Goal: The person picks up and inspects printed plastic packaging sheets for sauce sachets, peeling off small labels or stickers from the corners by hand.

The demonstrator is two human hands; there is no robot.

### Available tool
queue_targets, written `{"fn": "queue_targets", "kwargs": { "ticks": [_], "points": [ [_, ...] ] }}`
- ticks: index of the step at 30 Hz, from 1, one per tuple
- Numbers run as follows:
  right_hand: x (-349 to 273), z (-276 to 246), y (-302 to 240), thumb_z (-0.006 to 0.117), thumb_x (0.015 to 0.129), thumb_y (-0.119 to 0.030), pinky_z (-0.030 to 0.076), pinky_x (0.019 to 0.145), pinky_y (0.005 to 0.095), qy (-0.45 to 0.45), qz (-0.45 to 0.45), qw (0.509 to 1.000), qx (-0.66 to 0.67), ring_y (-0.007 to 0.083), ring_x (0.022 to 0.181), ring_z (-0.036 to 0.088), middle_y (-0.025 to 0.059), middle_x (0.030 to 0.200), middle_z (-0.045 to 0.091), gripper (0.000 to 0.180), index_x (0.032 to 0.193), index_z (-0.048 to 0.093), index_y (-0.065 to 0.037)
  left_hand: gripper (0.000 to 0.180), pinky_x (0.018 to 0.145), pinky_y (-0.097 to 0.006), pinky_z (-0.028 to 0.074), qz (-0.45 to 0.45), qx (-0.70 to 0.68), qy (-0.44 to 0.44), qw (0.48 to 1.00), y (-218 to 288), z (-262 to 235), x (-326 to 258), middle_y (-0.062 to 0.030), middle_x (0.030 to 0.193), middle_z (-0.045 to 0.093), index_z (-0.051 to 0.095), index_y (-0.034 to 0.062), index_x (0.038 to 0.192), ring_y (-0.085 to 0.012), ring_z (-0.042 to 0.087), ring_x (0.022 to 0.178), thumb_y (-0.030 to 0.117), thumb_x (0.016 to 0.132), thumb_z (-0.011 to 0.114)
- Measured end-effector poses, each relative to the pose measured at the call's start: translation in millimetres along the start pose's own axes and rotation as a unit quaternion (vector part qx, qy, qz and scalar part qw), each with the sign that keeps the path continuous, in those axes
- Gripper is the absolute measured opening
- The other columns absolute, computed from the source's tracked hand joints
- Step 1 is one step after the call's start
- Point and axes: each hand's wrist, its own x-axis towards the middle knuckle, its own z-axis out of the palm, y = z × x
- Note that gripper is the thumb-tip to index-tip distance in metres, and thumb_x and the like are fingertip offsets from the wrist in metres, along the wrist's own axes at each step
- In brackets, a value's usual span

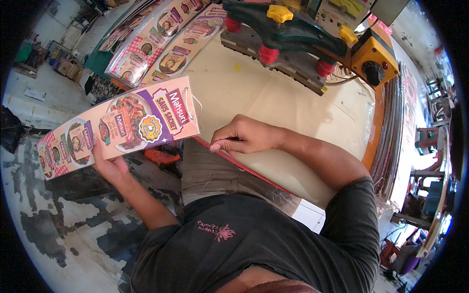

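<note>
1. The left hand [112,167] is clamped on the lower edge of a long printed card [124,122], its thumb across the front.
2. The right hand [245,136] is curled, well apart from the left, over the tabletop's [337,122] near red edge; I cannot tell whether it pinches anything.
3. The card slants left of the right hand, a pale cord [199,108] at its right end.
4. Beyond it, printed sheets [166,46] lie stacked.
5. Farther right stand a dark green clamping frame [312,36] and a yellow dial box [361,56].
</note>
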Motion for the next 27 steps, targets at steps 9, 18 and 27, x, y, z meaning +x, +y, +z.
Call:
{"fn": "queue_targets", "kwargs": {
  "ticks": [9,18,27],
  "points": [
    [2,-1,5,0.072,0.100,-0.023,0.048,0.070,0.0381,0.014,-0.068,0.997,-0.030,0.0244,0.079,0.064,0.0102,0.088,0.066,0.021,0.096,0.072,-0.002,0.045,0.107,-0.043,0.055,-0.015,-0.015,0.012,1.000,-8,11,-6,-0.0173,0.136,0.067,0.057,-0.0079,0.139,-0.0275,0.067,0.124,0.014,0.101,0.064],
    [2,-2,4,0.074,0.100,-0.024,0.046,0.064,0.0342,-0.008,-0.039,0.998,-0.053,0.0196,0.075,0.062,0.0085,0.088,0.064,0.022,0.097,0.072,-0.001,0.052,0.102,-0.041,0.059,-0.087,-0.043,-0.071,0.993,-41,49,-35,-0.0214,0.143,0.061,0.045,-0.0080,0.148,-0.0323,0.064,0.127,0.023,0.107,0.051],
    [-1,-3,4,0.074,0.100,-0.026,0.046,0.063,0.0340,-0.011,-0.021,0.998,-0.064,0.0185,0.073,0.062,0.0080,0.089,0.064,0.025,0.096,0.072,-0.002,0.050,0.103,-0.037,0.059,-0.214,-0.137,-0.144,0.956,-110,105,-17,-0.0210,0.149,0.055,0.042,-0.0064,0.152,-0.0404,0.059,0.134,0.012,0.107,0.053]
  ]
}}
